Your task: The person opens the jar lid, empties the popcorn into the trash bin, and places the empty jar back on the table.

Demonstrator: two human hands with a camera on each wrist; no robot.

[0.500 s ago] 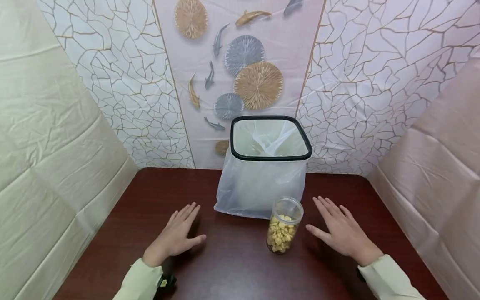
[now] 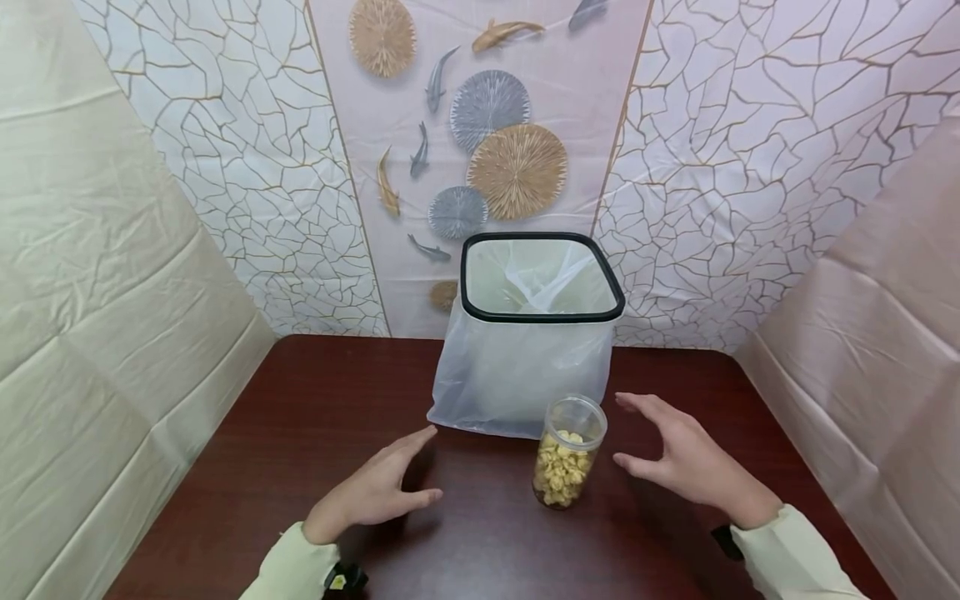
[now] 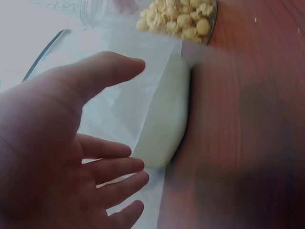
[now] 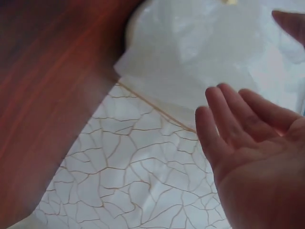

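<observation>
A clear jar (image 2: 564, 454) of yellow popcorn (image 3: 177, 19) stands upright on the table; whether a lid covers it I cannot tell. Just right of the jar and apart from it, my right hand (image 2: 686, 458) hovers with thumb and fingers spread, palm facing inward. My left hand (image 2: 378, 492) is raised over the table left of the jar, its thumb apart from its loosely extended fingers. Neither hand holds anything. Behind the jar is a white bin with a black rim (image 2: 540, 318), lined with a translucent plastic bag (image 2: 487, 387) that hangs down its outside.
The dark red-brown wooden table (image 2: 480, 542) has a patterned backdrop (image 2: 690, 192) along its far edge. Cream fabric walls (image 2: 97, 317) slope up at the left and right sides.
Both hands have turned from palms down to palms facing inward. The left hand has shifted a little right, towards the jar. The jar and bin have not moved.
</observation>
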